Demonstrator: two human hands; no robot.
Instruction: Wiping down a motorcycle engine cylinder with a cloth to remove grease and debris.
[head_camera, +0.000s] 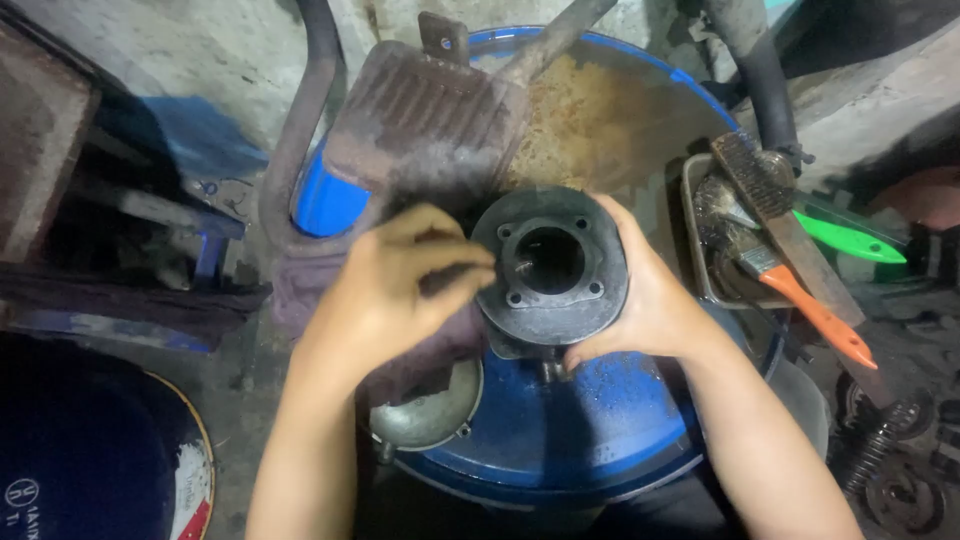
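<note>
**Head view: both hands on a dark engine cylinder over a blue drum**

Head view: the right hand is clamped around the side of the engine cylinder, whose bore faces up toward the camera, its axis roughly vertical. The left hand has its fingers closed on a dark rag, pressed against the cylinder's left rim. Beyond the hands lies a rusty finned part; right of the right hand, a tray holds an orange-handled brush. Below the left hand sits a grey metal cap. The blue drum shows bare top near the wrists.

Two hands: the left hand and the right hand, at the frame's centre. One dark cylinder between them. One blue drum below. One rusty finned part at upper centre. Two brushes at right: a wire brush and an orange-handled brush. One green handle at far right. One tray. One round metal cover at lower centre
</note>
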